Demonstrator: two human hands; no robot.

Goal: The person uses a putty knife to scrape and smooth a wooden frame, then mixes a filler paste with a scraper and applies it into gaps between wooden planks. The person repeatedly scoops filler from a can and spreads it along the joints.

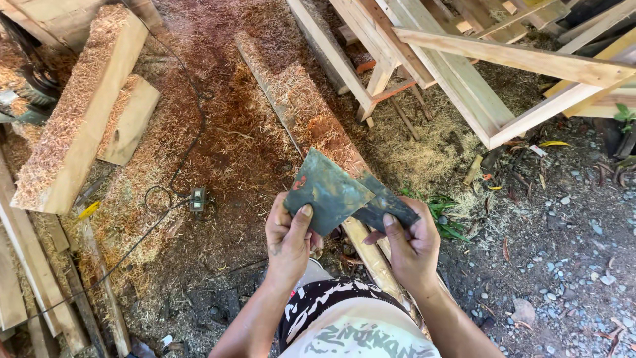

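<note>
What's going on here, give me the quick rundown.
A person stands over a sawdust-covered yard holding two dark, worn sheets, seemingly sandpaper. The left hand pinches the larger sheet with the thumb on top; the right hand grips the smaller sheet, which overlaps behind it. Below the hands a long plank lies among shavings. A thick timber block lies at left, a wooden frame at upper right, and a cable with a switch box crosses the ground.

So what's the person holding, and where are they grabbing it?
Two dark flat sheets. The left hand pinches the larger sheet at its lower corner; the right hand pinches the smaller sheet along its lower edge, thumbs on top.
</note>
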